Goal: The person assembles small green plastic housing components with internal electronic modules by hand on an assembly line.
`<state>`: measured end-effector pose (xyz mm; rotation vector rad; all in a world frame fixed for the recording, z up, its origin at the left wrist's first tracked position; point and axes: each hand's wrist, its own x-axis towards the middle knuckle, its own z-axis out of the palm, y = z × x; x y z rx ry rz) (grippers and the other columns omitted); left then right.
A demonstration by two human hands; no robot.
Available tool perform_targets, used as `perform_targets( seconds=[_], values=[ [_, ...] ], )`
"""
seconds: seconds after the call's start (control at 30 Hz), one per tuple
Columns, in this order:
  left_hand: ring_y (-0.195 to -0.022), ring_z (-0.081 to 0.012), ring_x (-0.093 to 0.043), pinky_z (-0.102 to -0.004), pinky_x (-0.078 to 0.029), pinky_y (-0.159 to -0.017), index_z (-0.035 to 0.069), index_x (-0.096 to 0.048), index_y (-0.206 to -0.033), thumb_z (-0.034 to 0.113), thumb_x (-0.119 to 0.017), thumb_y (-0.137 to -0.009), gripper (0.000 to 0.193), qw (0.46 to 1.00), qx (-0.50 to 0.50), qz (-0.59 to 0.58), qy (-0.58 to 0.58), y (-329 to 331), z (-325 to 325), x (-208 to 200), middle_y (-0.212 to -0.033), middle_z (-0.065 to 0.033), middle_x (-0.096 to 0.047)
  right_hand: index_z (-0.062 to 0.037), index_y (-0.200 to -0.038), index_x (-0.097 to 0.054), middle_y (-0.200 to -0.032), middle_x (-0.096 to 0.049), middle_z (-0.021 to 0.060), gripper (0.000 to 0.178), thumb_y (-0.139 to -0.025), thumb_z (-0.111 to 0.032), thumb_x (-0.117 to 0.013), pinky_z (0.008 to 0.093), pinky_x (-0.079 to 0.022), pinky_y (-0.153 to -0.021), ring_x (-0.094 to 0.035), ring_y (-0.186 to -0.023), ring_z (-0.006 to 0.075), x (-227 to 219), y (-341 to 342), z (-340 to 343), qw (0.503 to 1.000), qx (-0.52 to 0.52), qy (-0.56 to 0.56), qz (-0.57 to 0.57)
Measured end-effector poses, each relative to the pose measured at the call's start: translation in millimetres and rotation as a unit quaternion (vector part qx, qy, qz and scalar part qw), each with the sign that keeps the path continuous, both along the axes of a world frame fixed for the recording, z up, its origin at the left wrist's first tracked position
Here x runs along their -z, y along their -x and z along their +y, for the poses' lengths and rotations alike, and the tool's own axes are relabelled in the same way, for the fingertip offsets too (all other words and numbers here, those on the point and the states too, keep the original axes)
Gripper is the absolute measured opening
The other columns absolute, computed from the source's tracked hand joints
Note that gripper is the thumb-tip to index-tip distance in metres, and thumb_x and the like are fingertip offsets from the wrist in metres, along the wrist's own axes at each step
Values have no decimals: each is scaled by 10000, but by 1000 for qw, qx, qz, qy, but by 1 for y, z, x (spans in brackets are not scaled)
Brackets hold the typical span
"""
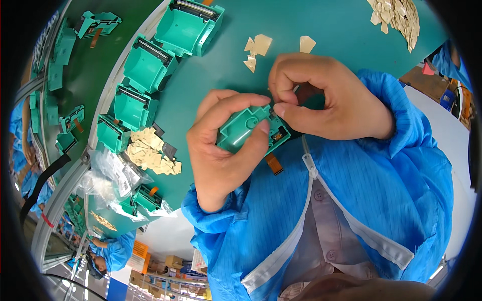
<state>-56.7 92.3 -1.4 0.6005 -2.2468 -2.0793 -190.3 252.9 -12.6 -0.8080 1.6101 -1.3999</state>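
Observation:
My left hand (218, 143) is closed round a small green plastic housing (241, 131), thumb on its face and fingers along its far edge. An orange flat ribbon cable (273, 164) hangs from the housing's near side. At the housing's right end, my right hand (326, 95) is closed with thumb and forefinger pinched together close to its edge. Whatever those fingertips hold, if anything, is hidden. Beyond the hands, several cream-coloured paper pieces (261, 45) lie on the green tabletop (221, 70).
Green housings (135, 107) stand in a row along the table's left edge. Beside them are a heap of cream pieces (148, 153) and clear plastic bags (108, 173). Another cream pile (399, 20) lies far right. A belt (95, 65) carrying green parts runs left; a co-worker (118, 251) is lower left.

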Motion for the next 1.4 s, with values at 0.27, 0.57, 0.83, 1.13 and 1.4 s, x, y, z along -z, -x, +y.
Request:
perform_targets(
  seconds=[0.27,0.57,0.83,1.13,1.4],
  values=[
    [-868,-143,-603,-254,-482,-771,33,-721,-1010,-77,-709,-722,308,1000,0,-9,8,2,2,-1,-943,-56,-598,-15,-765,-531,-712,-544,49,167,-810,-79,-679,284,-451,-552,-534,-648,122,1,-2,0,1000,8,-2,-7],
    [-872,-147,-600,-257,-475,-770,35,-726,-1000,-73,-725,-730,291,1000,6,0,16,2,3,3,-935,-53,-606,-3,-755,-539,-727,-559,78,171,-785,-86,-685,303,-439,-554,-534,-642,164,0,0,0,1000,-1,-13,-3],
    [-870,-141,-596,-254,-468,-774,29,-732,-978,-81,-730,-739,263,1000,-4,-14,12,3,4,2,-932,-50,-609,-9,-762,-530,-719,-542,75,176,-791,-89,-684,295,-436,-555,-527,-638,160,-4,3,0,999,-20,-26,20],
    [-869,-126,-585,-242,-450,-770,21,-729,-964,-108,-722,-730,267,998,-28,-17,-44,0,5,5,-936,-47,-603,-22,-858,-558,-760,-587,16,157,-901,-140,-653,266,-452,-605,-534,-708,72,4,8,7,983,-58,-42,-166],
    [-870,-138,-580,-253,-425,-802,14,-728,-956,-117,-697,-714,277,995,-29,-2,-100,-2,2,9,-942,-62,-611,-11,-936,-584,-780,-631,35,217,-954,-215,-657,236,-480,-609,-605,-693,83,-1,14,7,960,-70,-74,-262]
  ],
)
